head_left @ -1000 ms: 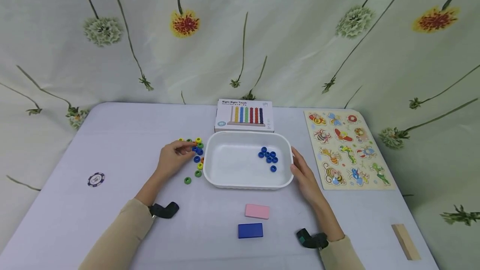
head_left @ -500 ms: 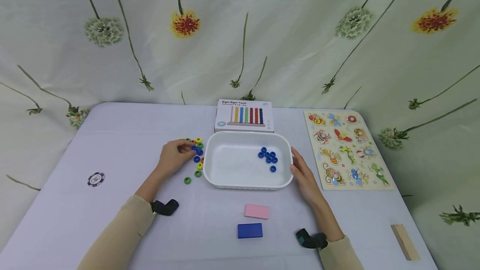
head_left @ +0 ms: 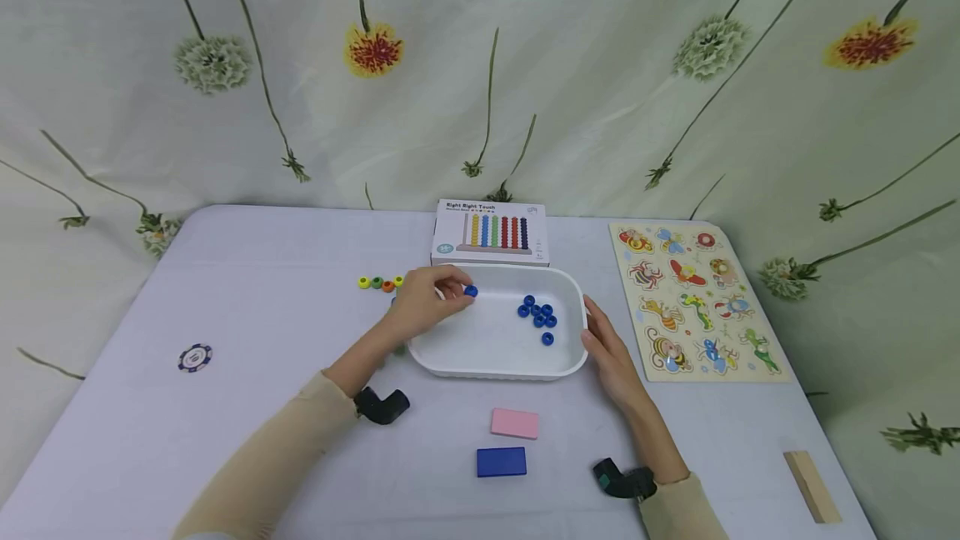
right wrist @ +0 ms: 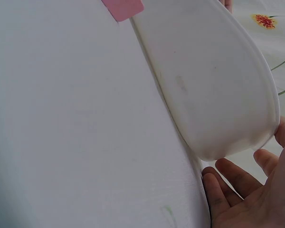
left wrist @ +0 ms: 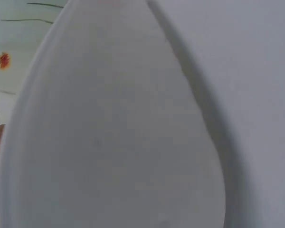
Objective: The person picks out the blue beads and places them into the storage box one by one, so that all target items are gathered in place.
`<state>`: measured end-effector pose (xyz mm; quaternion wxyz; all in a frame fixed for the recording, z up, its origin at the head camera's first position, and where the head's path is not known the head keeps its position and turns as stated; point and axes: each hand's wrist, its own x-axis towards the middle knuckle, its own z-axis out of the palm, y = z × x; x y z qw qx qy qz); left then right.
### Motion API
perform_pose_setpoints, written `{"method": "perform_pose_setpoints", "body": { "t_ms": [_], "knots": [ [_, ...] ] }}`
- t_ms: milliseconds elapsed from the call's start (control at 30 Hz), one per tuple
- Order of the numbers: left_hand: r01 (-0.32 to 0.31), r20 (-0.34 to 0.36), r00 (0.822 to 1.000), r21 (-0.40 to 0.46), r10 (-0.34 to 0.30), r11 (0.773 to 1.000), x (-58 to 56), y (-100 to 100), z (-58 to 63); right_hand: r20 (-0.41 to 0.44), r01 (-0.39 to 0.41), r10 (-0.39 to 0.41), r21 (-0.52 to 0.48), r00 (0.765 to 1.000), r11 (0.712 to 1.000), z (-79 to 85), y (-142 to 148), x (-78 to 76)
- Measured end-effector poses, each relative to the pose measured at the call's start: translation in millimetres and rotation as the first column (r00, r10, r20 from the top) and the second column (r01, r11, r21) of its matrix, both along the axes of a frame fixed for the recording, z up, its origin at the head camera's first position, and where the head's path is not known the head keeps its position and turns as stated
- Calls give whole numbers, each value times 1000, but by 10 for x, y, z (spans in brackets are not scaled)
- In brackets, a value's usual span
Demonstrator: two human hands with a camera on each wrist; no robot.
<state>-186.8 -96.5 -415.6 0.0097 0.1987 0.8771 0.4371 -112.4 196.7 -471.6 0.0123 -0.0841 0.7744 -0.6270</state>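
My left hand (head_left: pixel 424 300) pinches a blue bead (head_left: pixel 471 291) between fingertips and thumb, over the left part of the white tray (head_left: pixel 465 348). A group of blue beads (head_left: pixel 536 311) lies on the tray floor toward its right side. At the tray's right end, my right hand (head_left: pixel 609 357) holds the edge. In the right wrist view the thumb meets the rim and the fingers (right wrist: pixel 237 175) lie against the outer wall. Yellow, green and orange beads (head_left: pixel 377 282) lie left of the tray, some hidden behind my left hand. The left wrist view shows mainly the tray's outer side (left wrist: pixel 109 118).
Behind the tray stands a printed abacus box (head_left: pixel 490 232). A picture puzzle board (head_left: pixel 693 307) lies at right, with a wooden block (head_left: pixel 812 487) nearer. Pink (head_left: pixel 514 423) and blue (head_left: pixel 501 462) blocks lie in front. A poker chip (head_left: pixel 195 358) is at left.
My left hand has picked up a blue bead from the loose beads and carried it right, over the tray. The right hand and the tray have stayed in place.
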Motion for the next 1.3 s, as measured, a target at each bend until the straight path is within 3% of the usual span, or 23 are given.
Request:
{"method": "perform_pose_setpoints", "body": {
  "t_ms": [167,433,600,700,800,900,1033,1167,1300],
  "knots": [
    [61,43,998,-141,-56,988,15,427,-116,2,-5,5,3,1000,1000,-144,48,-37],
    [108,131,989,-334,-67,936,47,841,-314,3,23,-23,-9,1000,1000,-184,36,-36],
    [141,149,984,-347,-94,927,79,946,-356,1,31,-31,-8,1000,999,-166,37,-29],
    [160,171,979,-299,-112,941,110,934,-334,8,27,-27,-3,1000,1000,-138,37,-24],
    [150,138,983,-201,-124,968,150,833,-278,20,23,-23,-4,1000,1000,-68,17,-6],
    [116,58,992,-55,-113,992,196,628,-162,23,27,-27,-2,999,1000,30,-19,20],
    [-19,-45,999,110,25,994,241,172,17,23,31,-31,8,999,999,99,-48,37],
    [-160,-63,983,134,170,978,223,-318,40,28,29,-30,5,999,1000,37,-28,18],
    [-242,-45,968,68,245,968,176,-674,-116,21,34,-34,12,999,999,-94,15,-23]
  ]
}}
